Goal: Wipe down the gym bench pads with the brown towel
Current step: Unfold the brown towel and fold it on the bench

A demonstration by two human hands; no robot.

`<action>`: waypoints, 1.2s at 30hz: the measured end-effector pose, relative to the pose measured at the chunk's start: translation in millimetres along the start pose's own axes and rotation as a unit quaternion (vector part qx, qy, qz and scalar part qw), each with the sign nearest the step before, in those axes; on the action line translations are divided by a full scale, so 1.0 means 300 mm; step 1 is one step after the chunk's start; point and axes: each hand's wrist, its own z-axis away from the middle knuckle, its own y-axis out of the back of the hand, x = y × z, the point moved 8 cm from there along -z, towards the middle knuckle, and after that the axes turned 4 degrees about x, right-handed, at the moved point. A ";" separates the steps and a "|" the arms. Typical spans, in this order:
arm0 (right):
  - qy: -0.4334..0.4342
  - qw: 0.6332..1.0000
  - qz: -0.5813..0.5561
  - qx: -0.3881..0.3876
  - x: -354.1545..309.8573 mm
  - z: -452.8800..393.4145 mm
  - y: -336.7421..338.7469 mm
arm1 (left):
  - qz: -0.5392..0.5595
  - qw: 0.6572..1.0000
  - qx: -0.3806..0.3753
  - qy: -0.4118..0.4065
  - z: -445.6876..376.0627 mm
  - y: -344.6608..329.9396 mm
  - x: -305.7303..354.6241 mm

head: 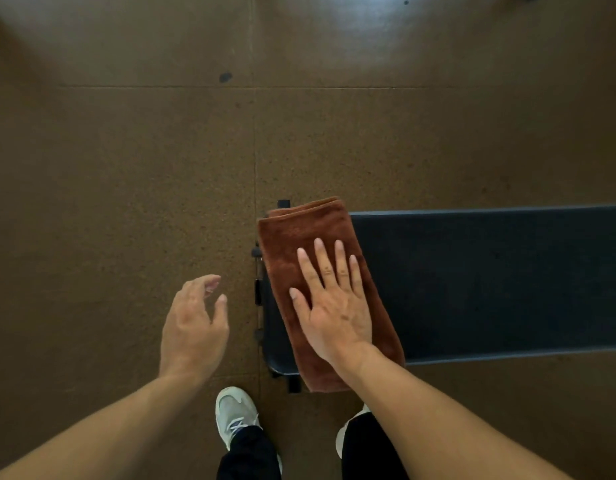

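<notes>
A dark bench pad runs from the middle of the view out past the right edge. A folded brown towel lies across the pad's left end, reaching from its far edge to just past its near edge. My right hand lies flat on the towel, palm down, fingers spread and pointing away from me. My left hand hovers in the air to the left of the bench, fingers loosely curled, holding nothing.
Black metal frame parts stick out at the bench's left end. The floor is brown speckled rubber tiles with seams. My two feet in light sneakers and dark trousers stand right below the bench's near edge.
</notes>
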 end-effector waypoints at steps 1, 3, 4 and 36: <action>0.018 1.000 -0.001 0.003 -0.052 -0.018 -0.008 | -0.002 1.000 -0.004 0.006 0.000 0.008 -0.023; 0.033 0.999 -0.003 0.008 -0.130 -0.047 -0.022 | -0.005 1.000 -0.015 0.002 -0.005 0.016 -0.051; 0.033 0.999 -0.001 0.008 -0.150 -0.058 -0.029 | -0.007 1.000 -0.022 -0.004 -0.011 0.018 -0.057; 0.072 0.951 -0.265 0.139 0.134 0.397 0.088 | 0.121 0.975 -0.079 0.167 -0.067 -0.010 0.170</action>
